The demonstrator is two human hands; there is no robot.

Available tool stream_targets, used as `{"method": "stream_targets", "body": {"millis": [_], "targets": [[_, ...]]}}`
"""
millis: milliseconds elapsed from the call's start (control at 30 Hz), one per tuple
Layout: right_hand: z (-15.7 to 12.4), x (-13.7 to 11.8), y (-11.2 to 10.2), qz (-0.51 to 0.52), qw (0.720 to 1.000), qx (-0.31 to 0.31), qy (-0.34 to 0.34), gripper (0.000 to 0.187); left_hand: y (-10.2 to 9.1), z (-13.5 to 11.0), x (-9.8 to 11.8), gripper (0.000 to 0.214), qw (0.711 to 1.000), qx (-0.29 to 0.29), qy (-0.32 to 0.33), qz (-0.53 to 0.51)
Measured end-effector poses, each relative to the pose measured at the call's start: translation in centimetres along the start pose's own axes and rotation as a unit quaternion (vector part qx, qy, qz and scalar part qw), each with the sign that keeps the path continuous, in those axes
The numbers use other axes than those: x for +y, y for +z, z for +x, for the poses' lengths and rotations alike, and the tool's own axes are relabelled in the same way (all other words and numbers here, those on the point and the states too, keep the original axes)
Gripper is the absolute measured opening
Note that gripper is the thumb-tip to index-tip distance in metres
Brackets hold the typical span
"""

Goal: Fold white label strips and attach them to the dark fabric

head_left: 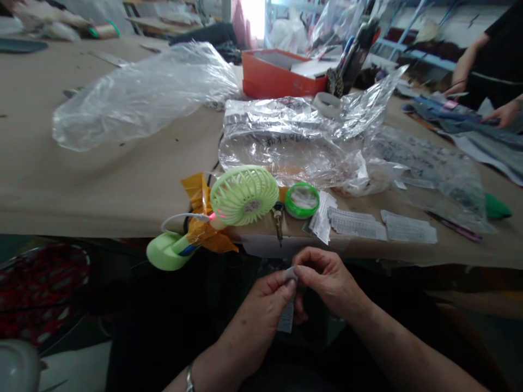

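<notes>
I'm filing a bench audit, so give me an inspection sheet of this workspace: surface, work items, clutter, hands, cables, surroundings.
Surface: brown-covered table, dark specks showing.
Work items: small pale piece with a printed slip below it; printed labels near the table's front edge.
Clutter: clear plastic bag, orange box, tape roll, green fan, green-rimmed tub.
Hands: left hand and right hand meet, both pinching at the pale piece.
Cables: white cable reaching the green fan.
Surroundings: at right, another person's hands among cloth pieces.
</notes>
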State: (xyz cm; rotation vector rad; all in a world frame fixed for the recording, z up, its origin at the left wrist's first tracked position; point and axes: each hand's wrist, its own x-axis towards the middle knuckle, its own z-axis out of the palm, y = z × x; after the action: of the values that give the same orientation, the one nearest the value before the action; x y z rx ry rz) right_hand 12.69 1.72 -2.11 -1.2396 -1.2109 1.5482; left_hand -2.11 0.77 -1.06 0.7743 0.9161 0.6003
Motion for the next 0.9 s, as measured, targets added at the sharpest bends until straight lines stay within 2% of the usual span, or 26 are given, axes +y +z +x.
{"method": "stream_targets", "body": {"millis": [167, 433, 600, 900], "targets": [[0.8, -0.5, 0.7, -0.019, 0.999, 0.019, -0.045, 0.015, -0.7, 0.1, 0.8, 0.018, 0.989, 0.067, 0.092, 0.096], [1.5, -0.8, 1.1, -0.112, 0.986, 0.055, -0.112, 0.010, -1.7, 0.4, 1.8, 0.008, 0.936, 0.192, 0.198, 0.220], [1.7, -1.1, 1.3, -0.136, 0.980, 0.061, -0.131, 0.011, -1.8, 0.7, 2.0, 0.012, 0.913, 0.213, 0.235, 0.258], [1.9, -1.1, 1.1, -0.203, 0.959, 0.079, -0.181, 0.010, -1.9, 1.1, 2.0, 0.012, 0.899, 0.226, 0.265, 0.267]]}}
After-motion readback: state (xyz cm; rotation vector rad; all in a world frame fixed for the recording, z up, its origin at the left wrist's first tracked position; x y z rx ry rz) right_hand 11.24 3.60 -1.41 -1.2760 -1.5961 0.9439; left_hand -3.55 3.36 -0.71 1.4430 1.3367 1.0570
